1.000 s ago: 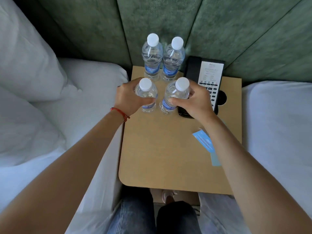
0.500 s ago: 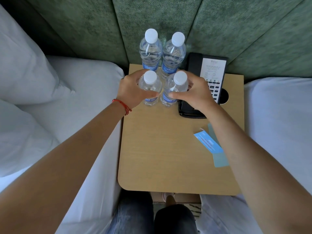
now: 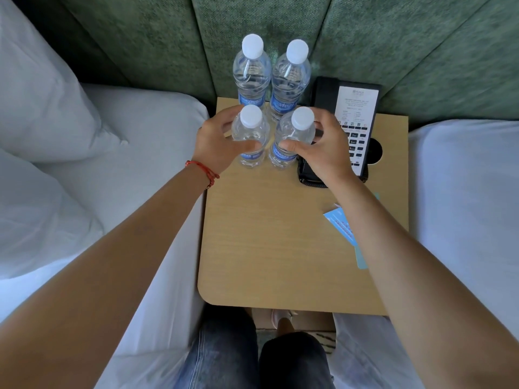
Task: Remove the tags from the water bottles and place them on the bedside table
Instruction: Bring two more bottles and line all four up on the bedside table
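Several clear water bottles with white caps and blue labels stand upright at the back of the wooden bedside table [image 3: 269, 248]. My left hand [image 3: 216, 144] wraps around the front left bottle [image 3: 250, 133]. My right hand [image 3: 325, 153] grips the front right bottle [image 3: 297, 130]. Behind them stand the back left bottle [image 3: 252, 74] and the back right bottle [image 3: 290, 80], close together. Two blue tags [image 3: 341, 227] lie flat on the table's right side, partly hidden under my right forearm.
A black telephone [image 3: 355, 119] lies at the table's back right, just behind my right hand. White beds flank the table, with pillows [image 3: 42, 108] on the left. A green padded wall [image 3: 393, 51] rises right behind the bottles. My legs are below the table's front edge.
Both hands have pushed the two front bottles back and closer together, up against the rear pair. The grip on each bottle is unchanged.
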{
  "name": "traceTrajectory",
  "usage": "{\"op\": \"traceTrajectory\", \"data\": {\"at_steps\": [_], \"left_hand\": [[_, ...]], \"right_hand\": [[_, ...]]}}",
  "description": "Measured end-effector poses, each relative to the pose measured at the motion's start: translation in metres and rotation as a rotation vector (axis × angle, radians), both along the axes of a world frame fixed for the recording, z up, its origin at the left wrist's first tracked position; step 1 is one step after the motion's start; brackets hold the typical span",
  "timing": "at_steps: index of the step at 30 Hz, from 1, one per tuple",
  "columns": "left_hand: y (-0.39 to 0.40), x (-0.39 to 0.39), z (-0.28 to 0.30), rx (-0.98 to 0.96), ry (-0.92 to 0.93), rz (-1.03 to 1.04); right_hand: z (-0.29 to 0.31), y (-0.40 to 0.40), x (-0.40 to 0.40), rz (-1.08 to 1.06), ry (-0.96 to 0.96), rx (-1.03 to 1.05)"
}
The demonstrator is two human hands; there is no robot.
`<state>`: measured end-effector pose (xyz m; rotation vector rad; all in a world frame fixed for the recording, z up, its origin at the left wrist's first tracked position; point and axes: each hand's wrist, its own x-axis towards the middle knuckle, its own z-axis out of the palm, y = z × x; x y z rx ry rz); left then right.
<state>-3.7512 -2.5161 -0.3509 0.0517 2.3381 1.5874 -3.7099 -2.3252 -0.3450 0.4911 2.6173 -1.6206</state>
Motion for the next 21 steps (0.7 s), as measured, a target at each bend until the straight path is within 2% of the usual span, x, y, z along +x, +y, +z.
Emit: {"op": "traceTrajectory", "data": {"at_steps": [12, 21], "left_hand": [[0.006, 0.001, 0.001, -0.072, 0.07, 0.069], [0.01, 0.003, -0.002, -0.07, 0.075, 0.125]], "right_hand": [[0.002, 0.02, -0.014, 0.206, -0.145, -0.048], [0.001, 0.003, -0.002, -0.012, 0.001, -0.035]]}}
